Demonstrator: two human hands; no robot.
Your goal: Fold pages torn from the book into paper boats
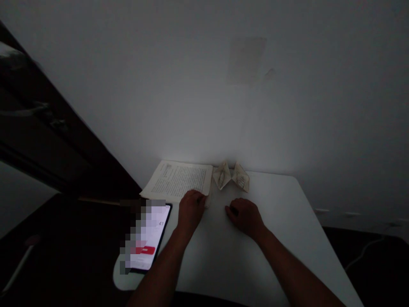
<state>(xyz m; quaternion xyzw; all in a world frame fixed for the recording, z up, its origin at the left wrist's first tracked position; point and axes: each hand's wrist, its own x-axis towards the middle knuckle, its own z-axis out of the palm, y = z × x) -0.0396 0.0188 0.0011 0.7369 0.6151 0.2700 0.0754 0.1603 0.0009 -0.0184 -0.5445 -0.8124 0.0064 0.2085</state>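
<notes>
Pinching the book (182, 180), left hand (191, 209) sits near phone (155, 236); right hand (246, 213) curls loosely before folded paper (241, 177).

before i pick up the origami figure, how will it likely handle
The origami figure is probably light for its size, since it looks like thin folded paper. Its creased, raised points suggest slight stiffness, though a hard squeeze could crumple them. Its angular shape makes sliding likelier than rolling if pushed.
</notes>
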